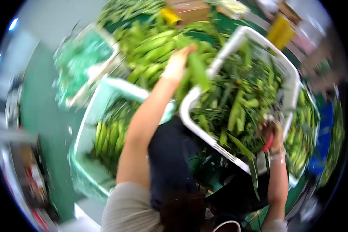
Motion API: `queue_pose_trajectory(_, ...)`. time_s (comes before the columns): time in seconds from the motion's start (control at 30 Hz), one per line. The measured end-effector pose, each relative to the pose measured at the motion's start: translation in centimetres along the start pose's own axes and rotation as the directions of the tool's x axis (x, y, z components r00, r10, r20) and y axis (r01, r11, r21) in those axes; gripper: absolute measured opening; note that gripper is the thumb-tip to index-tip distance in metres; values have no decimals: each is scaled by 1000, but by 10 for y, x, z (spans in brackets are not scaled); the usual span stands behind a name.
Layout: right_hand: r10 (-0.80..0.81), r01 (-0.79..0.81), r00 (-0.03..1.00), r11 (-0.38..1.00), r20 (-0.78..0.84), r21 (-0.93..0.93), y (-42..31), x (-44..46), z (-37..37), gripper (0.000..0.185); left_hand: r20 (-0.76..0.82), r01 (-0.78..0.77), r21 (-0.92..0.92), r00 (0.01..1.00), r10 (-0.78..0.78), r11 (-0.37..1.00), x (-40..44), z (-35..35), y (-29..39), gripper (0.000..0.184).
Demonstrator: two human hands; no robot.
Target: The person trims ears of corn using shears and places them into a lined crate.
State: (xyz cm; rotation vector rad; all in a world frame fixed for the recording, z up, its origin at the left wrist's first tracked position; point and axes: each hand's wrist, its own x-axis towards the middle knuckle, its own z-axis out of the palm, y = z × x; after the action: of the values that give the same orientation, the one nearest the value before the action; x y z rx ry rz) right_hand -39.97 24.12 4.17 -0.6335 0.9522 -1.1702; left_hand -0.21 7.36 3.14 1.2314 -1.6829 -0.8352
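My left hand [178,65] reaches out over a heap of green-husked corn [154,46], its fingers closed around one ear of corn [199,71]. That ear hangs beside the left rim of a white plastic basket [186,104], which is full of cut husks, leaves and stem ends [239,96]. Over the basket's near right side, my right hand [275,133] is closed on red-handled pruning shears [268,143]. Their blades are blurred and cannot be made out clearly.
A lined foam box [91,116] holding husked ears stands at left, with more corn [297,143] in a lined container at right. Green plastic bags [79,58] fill a crate at upper left. A cardboard box [189,11] sits beyond the heap; a blue crate [324,131] stands far right.
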Motion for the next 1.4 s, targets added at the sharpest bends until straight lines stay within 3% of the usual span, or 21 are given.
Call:
queue_pose_trajectory(0.03,46,-44,998,998,38,-37,5,2,-6,33,-121,177,-643,937,-327,746,12,-2,-16,39)
queue_pose_trajectory(0.07,94,-89,993,993,67,-73,9,1,-9,34,-217,35,-921,782,-584,389,25,-4,-32,45)
queue_pose_trajectory(0.13,86,-71,994,974,61,-217,17,-1,-6,38,-328,-152,-942,619,-714,300,43,-12,-55,42)
queue_pose_trajectory(0.2,66,-74,997,963,-38,-260,27,-8,14,41,-266,-252,-958,608,-748,136,55,-21,-83,53)
queue_pose_trajectory(0.27,81,-56,996,909,42,-412,35,-6,-15,51,-135,-130,-989,605,-785,70,51,-33,-93,70)
queue_pose_trajectory(0.3,77,-54,997,874,28,-483,38,-8,-18,53,-52,-156,-983,738,-673,-95,36,-47,-92,79)
queue_pose_trajectory(0.33,71,-51,997,834,17,-549,41,-10,-21,55,-65,-83,-996,911,-408,-26,7,-60,-96,73)
queue_pose_trajectory(0.4,155,-113,988,745,5,-658,41,-13,-37,54,-169,-79,-894,971,-169,441,-68,-106,-71,59)
queue_pose_trajectory(0.47,136,-138,989,718,-57,-683,49,-19,-32,51,-256,190,-549,889,-380,814,-161,-155,-42,48)
queue_pose_trajectory(0.5,155,-128,988,723,-22,-679,52,-18,-47,48,-353,344,-487,763,-542,803,-210,-171,-44,39)
queue_pose_trajectory(0.57,155,-171,984,730,-84,-661,56,-18,-39,45,-467,732,-226,498,-731,643,-318,-201,-86,32)
queue_pose_trajectory(0.6,165,-181,982,722,-89,-668,57,-18,-42,45,-649,952,151,300,-699,268,-369,-208,-113,39)
queue_pose_trajectory(0.67,123,-189,982,721,-145,-666,60,-18,-38,44,-815,963,213,83,-574,-163,-449,-226,-149,38)
queue_pose_trajectory(0.83,218,-190,973,571,-76,-799,49,-17,-7,42,-856,845,363,136,-498,-394,-501,-230,-197,43)
queue_pose_trajectory(0.93,137,-166,985,618,-102,-769,49,-24,2,38,-782,811,466,189,-594,-355,-496,-227,-181,42)
queue_pose_trajectory(1.07,154,-331,941,606,-301,-723,34,-47,24,40,-760,908,418,360,-541,17,-453,-195,-128,56)
queue_pose_trajectory(1.1,65,-276,956,537,-287,-797,35,-51,19,46,-764,874,403,485,-426,272,-445,-186,-136,47)
queue_pose_trajectory(1.2,-33,32,999,-71,35,-997,22,-66,81,79,-692,489,219,688,-218,845,-360,-163,-91,36)
queue_pose_trajectory(1.27,17,114,993,-213,113,-970,17,-71,129,83,-593,432,315,785,-181,845,-289,-144,-32,40)
queue_pose_trajectory(1.3,123,74,990,-90,63,-993,13,-67,147,93,-528,414,406,834,-160,815,-255,-131,-3,44)
queue_pose_trajectory(1.4,35,168,985,50,170,-984,8,-62,165,77,-338,282,606,938,-80,744,-183,-84,56,51)
